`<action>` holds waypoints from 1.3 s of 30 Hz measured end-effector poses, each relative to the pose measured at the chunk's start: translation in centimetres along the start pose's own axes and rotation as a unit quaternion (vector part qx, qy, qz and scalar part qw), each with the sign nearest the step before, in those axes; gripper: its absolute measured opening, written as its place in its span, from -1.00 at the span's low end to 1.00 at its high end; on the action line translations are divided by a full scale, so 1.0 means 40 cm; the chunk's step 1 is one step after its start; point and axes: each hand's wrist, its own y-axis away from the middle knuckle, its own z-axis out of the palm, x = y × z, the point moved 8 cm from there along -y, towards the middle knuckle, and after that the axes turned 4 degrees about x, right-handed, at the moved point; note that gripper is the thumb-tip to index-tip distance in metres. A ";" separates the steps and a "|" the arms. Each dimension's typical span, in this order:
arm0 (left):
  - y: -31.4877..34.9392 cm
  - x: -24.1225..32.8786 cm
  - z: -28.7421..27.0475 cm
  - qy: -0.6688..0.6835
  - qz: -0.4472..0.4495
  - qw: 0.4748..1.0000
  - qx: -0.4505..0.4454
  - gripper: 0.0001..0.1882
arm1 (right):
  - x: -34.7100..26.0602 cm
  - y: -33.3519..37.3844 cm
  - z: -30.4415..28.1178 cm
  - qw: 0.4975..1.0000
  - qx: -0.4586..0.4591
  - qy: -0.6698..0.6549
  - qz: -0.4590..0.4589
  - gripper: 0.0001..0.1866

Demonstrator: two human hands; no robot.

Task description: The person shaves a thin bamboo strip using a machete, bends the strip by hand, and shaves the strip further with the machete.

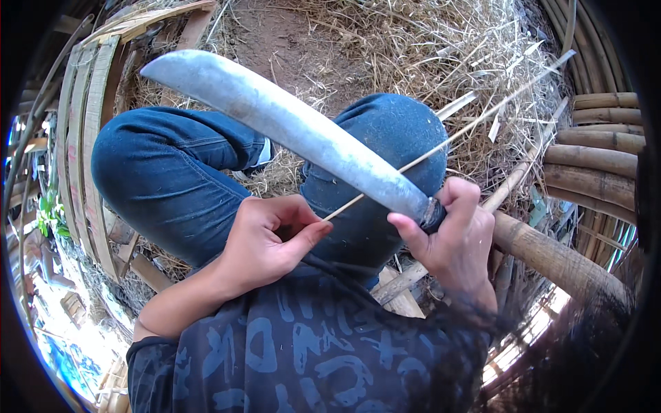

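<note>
My right hand (pixel 456 241) is closed round the dark handle of a machete (pixel 275 113). The broad grey blade slants up to the left, across and above my knees. Between thumb and fingers, my left hand (pixel 275 237) pinches the near end of a thin bamboo strip (pixel 492 110). The strip runs up to the right, passing under the blade close to the handle, and its far end reaches over the straw. Whether the blade's edge touches the strip I cannot tell. Most of the machete handle is hidden in my right fist.
My bent legs in blue jeans (pixel 165 179) lie below the blade. A wooden slatted crate (pixel 89 151) stands at the left. Dry straw (pixel 413 48) covers the ground ahead, beside bare soil (pixel 282 51). Bamboo poles (pixel 599 165) line the right, with a thick pole (pixel 551 255) near my right hand.
</note>
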 end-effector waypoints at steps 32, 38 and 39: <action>0.029 -0.072 0.000 0.171 -0.158 0.969 -0.087 -0.82 | 0.037 -0.014 0.001 1.000 0.013 -0.003 -0.025 -0.33; 0.020 -0.062 0.020 0.198 -0.155 0.961 -0.110 -0.81 | 0.073 -0.023 -0.014 0.999 0.038 0.017 -0.001 -0.32; 0.022 -0.060 0.019 0.199 -0.154 0.962 -0.110 -0.81 | 0.077 -0.023 -0.015 0.999 0.038 0.017 -0.003 -0.32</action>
